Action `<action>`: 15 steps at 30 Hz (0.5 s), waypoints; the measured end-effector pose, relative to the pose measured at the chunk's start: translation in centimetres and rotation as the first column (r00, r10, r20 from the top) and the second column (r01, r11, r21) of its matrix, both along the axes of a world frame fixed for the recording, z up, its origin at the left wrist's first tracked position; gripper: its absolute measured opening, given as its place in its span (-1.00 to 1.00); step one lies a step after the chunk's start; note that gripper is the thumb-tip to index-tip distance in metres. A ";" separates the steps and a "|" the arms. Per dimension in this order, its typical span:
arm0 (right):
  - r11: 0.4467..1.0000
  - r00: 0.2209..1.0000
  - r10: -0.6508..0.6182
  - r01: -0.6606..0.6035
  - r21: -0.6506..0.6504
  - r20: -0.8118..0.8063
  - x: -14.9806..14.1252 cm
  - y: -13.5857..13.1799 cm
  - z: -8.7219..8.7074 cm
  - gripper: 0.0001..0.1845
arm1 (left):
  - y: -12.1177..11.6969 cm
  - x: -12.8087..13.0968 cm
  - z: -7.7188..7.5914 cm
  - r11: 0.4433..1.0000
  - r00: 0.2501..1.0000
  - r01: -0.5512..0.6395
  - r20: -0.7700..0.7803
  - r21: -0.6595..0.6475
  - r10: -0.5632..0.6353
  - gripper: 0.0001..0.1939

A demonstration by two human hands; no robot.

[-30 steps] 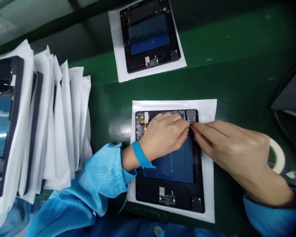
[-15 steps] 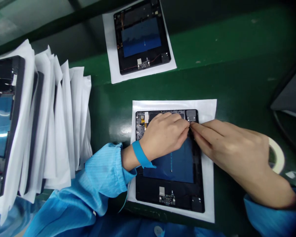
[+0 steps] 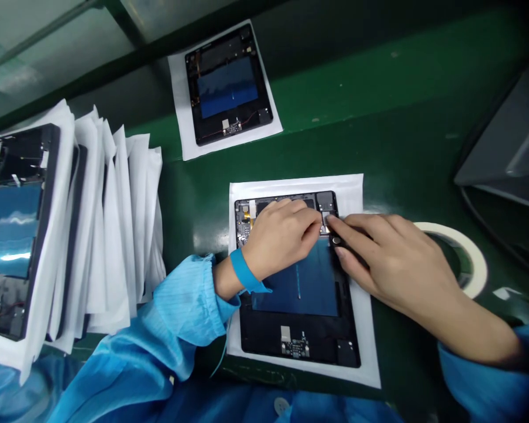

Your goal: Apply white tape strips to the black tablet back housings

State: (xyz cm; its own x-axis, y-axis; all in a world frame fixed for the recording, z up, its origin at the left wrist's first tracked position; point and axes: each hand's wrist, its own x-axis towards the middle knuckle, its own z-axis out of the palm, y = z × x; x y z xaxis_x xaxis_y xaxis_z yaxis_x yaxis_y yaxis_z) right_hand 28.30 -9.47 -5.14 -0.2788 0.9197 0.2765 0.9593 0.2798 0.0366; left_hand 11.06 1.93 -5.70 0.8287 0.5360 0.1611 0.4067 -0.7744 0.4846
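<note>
An opened tablet [image 3: 291, 329] with a blue battery area lies on a white foam sleeve [image 3: 368, 352] in front of me. My left hand [image 3: 282, 238], with a blue wrist strap [image 3: 245, 273], reaches over its upper part. Its fingers are closed near the upper right corner, and whatever they pinch is hidden. My right hand [image 3: 392, 255] comes in from the right. Its index fingertip touches a small pale part [image 3: 327, 218] below the corner module. The thumb rests apart from it at the tablet's right edge.
Several white sleeves [image 3: 121, 235] stand in a row at left, with another opened tablet [image 3: 13, 229] leaning at the front. A further tablet [image 3: 229, 88] lies on its sleeve at the back. At right are a tape roll [image 3: 478, 264] and a grey device [image 3: 511, 141] with a cable.
My right index finger and thumb have spread apart, and the index now touches the pale part. My left hand stays closed at the tablet's upper right. The camera view has shifted.
</note>
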 end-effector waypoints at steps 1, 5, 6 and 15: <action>1.000 0.999 0.015 -0.014 0.010 -0.030 0.1 -0.1 -0.1 -0.61 | 0.0 0.0 0.0 1.000 1.000 0.001 0.006 -0.001 -0.001 -0.76; 0.999 0.999 0.046 -0.046 -0.027 0.016 0.3 -0.1 -0.1 -0.63 | 0.0 -0.1 0.1 1.000 1.000 0.004 0.003 -0.002 -0.004 -0.77; 0.998 0.999 0.050 -0.049 -0.038 0.017 0.5 0.0 0.0 -0.64 | 0.0 -0.1 0.1 1.000 1.000 0.004 -0.001 -0.002 -0.004 -0.76; 0.999 0.953 -0.027 0.036 0.025 -0.303 2.5 0.7 -0.4 -0.35 | 0.2 0.5 -0.2 0.999 1.000 -0.002 -0.014 -0.039 0.002 -0.78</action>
State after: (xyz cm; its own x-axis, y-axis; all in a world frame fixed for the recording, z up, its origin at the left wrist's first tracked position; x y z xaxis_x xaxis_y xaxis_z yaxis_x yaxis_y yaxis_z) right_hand 30.79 -8.75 -5.54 -0.1489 0.9168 0.3705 0.9352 0.2523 -0.2485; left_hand 11.52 2.18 -5.91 0.8295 0.5436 0.1286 0.4152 -0.7540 0.5091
